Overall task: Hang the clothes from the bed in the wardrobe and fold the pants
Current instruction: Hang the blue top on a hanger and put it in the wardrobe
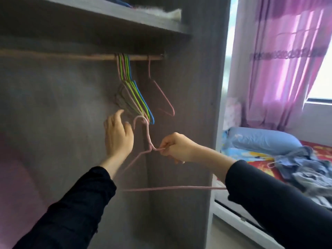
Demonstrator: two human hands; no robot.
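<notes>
Inside the wardrobe (pixel 197 105), under the shelf (pixel 107 17), a bunch of hangers (pixel 136 97) in pink, green and blue hangs on the rail (pixel 71 55), with a lone hanger (pixel 164 97) just to its right. Both arms reach forward in dark sleeves. The right hand (pixel 177 148) is curled, its fingers pinching the neck of a pink hanger (pixel 149 139) held upright below the bunch. Its hook sits at the bunch's lower tips; whether they touch cannot be told. Its bottom bar runs across under the right forearm. The left hand (pixel 117 135) is raised, back to the camera, fingers loose and spread, holding nothing, just left of the hook. At right, clothes (pixel 305 169) lie heaped on the bed (pixel 319 148) beside a blue pillow (pixel 260 139), with a purple curtain (pixel 280 69) behind.
</notes>
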